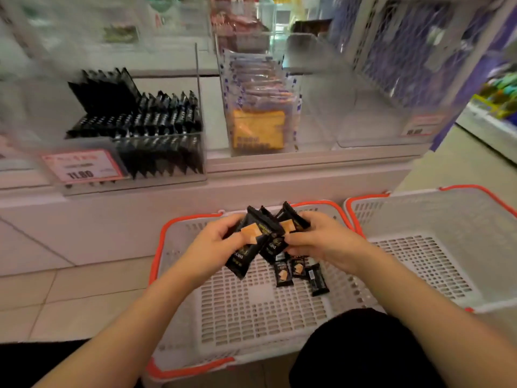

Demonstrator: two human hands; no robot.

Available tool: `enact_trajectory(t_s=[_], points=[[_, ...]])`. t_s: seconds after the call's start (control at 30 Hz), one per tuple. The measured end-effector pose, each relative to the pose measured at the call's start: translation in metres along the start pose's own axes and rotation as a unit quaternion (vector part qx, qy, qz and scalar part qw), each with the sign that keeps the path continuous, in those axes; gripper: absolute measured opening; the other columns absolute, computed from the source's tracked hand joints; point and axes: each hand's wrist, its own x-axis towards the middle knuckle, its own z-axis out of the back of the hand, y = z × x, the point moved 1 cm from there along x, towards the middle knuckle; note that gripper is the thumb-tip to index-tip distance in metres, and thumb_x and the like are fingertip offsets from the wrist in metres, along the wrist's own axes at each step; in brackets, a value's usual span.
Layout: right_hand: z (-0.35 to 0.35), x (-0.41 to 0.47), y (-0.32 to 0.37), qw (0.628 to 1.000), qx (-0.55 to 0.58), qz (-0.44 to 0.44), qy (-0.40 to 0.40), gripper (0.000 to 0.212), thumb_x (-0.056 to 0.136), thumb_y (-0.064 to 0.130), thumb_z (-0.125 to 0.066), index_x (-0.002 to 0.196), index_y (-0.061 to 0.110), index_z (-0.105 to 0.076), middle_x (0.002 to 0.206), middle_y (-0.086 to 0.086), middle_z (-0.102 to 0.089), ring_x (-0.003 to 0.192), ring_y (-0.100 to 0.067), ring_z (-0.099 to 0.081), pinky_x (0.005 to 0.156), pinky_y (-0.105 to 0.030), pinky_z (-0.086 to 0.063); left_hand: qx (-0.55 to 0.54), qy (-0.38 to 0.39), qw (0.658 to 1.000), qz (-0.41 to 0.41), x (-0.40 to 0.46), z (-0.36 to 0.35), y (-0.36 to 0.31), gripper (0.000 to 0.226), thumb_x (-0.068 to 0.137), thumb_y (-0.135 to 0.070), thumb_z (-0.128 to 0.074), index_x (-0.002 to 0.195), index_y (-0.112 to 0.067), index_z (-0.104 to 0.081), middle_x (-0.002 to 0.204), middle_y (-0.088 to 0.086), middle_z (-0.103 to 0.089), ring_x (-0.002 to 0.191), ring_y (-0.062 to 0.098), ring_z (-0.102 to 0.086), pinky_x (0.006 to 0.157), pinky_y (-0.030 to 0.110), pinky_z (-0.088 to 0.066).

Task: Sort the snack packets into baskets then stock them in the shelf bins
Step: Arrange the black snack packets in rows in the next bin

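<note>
Both hands hold a bunch of black snack packets [261, 236] with orange cracker pictures, raised above the near white basket [251, 312] with its orange rim. My left hand [215, 245] grips the packets from the left, my right hand [319, 239] from the right. Three more black packets [299, 273] lie on the basket floor under my right hand. A clear shelf bin [140, 130] at upper left holds rows of the same black packets standing upright.
A second white basket [436, 247] with nothing in it sits to the right, touching the first. A clear bin [260, 107] of orange cracker packs stands mid-shelf, with a bare clear bin [372, 119] to its right. A price tag [81, 166] fronts the black-packet bin. My dark knee [361, 348] is at bottom right.
</note>
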Motion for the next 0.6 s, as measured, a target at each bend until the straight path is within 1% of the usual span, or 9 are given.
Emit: enact_trajectory(t_s=[0.1,0.13,0.2,0.3,0.4,0.47,0.5,0.53,0.6], points=[[-0.014,-0.016,0.023,1.0,0.006,0.015,0.015,0.034,0.083,-0.011,-0.059,0.115,-0.003,-0.053,0.11,-0.02,-0.065,0.098,-0.028,-0.067,0.087,-0.039,-0.055,0.102,-0.005,0.993,-0.053,-0.014,0.014,-0.019,0.03,0.087,-0.015,-0.063,0.105,-0.038,-0.06,0.105,-0.011,-0.062,0.096,-0.004,-0.057,0.084,0.015,-0.041],[-0.019,-0.021,0.031,1.0,-0.005,0.023,0.015,0.038,0.082,-0.011,-0.06,0.117,-0.003,-0.051,0.114,-0.022,-0.063,0.098,-0.028,-0.067,0.087,-0.039,-0.055,0.116,-0.007,0.99,-0.073,-0.018,0.018,-0.026,0.03,0.089,-0.015,-0.06,0.106,-0.039,-0.058,0.106,-0.011,-0.06,0.097,-0.006,-0.054,0.084,0.011,-0.039],[-0.033,-0.03,0.047,0.997,-0.046,0.057,0.017,0.038,0.08,-0.013,-0.06,0.114,0.003,-0.054,0.108,-0.02,-0.063,0.091,-0.023,-0.068,0.079,-0.031,-0.057,0.126,0.0,0.986,-0.106,-0.025,0.026,-0.041,0.029,0.089,-0.019,-0.06,0.109,-0.04,-0.056,0.112,-0.01,-0.058,0.103,-0.007,-0.052,0.087,0.006,-0.037],[-0.061,-0.04,0.069,0.987,-0.106,0.112,0.048,0.046,0.078,-0.014,-0.063,0.118,0.01,-0.056,0.105,-0.012,-0.066,0.093,-0.014,-0.065,0.08,-0.023,-0.054,0.131,0.042,0.984,-0.117,-0.032,0.04,-0.06,0.044,0.085,-0.021,-0.062,0.122,-0.04,-0.049,0.124,-0.011,-0.059,0.113,-0.002,-0.054,0.097,0.012,-0.039],[-0.084,-0.043,0.088,0.98,-0.134,0.13,0.068,0.048,0.081,-0.015,-0.059,0.123,0.007,-0.051,0.111,-0.009,-0.064,0.095,-0.007,-0.062,0.083,-0.02,-0.05,0.169,0.03,0.976,-0.133,-0.037,0.06,-0.078,0.049,0.075,-0.028,-0.066,0.116,-0.047,-0.048,0.116,-0.015,-0.063,0.107,-0.002,-0.059,0.094,0.016,-0.044],[-0.094,-0.042,0.106,0.973,-0.169,0.124,0.093,0.048,0.083,-0.014,-0.051,0.125,0.009,-0.049,0.122,-0.018,-0.059,0.103,-0.011,-0.056,0.095,-0.034,-0.046,0.214,-0.002,0.964,-0.156,-0.038,0.076,-0.089,0.044,0.07,-0.031,-0.067,0.108,-0.046,-0.051,0.104,-0.017,-0.066,0.096,-0.008,-0.061,0.088,0.013,-0.046],[-0.097,-0.042,0.116,0.965,-0.199,0.13,0.109,0.047,0.082,-0.008,-0.05,0.125,0.011,-0.05,0.127,-0.02,-0.056,0.106,-0.013,-0.053,0.1,-0.042,-0.04,0.247,-0.015,0.954,-0.169,-0.038,0.084,-0.094,0.044,0.069,-0.031,-0.068,0.107,-0.045,-0.052,0.099,-0.018,-0.066,0.091,-0.012,-0.06,0.085,0.01,-0.046],[-0.102,-0.041,0.126,0.956,-0.225,0.143,0.122,0.045,0.08,0.001,-0.052,0.123,0.015,-0.051,0.129,-0.021,-0.055,0.108,-0.015,-0.051,0.103,-0.046,-0.036,0.274,-0.025,0.944,-0.181,-0.038,0.092,-0.098,0.045,0.068,-0.031,-0.07,0.108,-0.042,-0.054,0.096,-0.02,-0.065,0.089,-0.014,-0.059,0.082,0.007,-0.045],[-0.109,-0.033,0.143,0.935,-0.285,0.18,0.109,0.042,0.084,0.017,-0.06,0.125,0.025,-0.049,0.129,-0.01,-0.057,0.115,-0.014,-0.051,0.106,-0.047,-0.035,0.317,-0.038,0.926,-0.2,-0.035,0.108,-0.105,0.049,0.068,-0.026,-0.077,0.112,-0.029,-0.058,0.093,-0.02,-0.064,0.086,-0.014,-0.058,0.077,0.001,-0.041]])
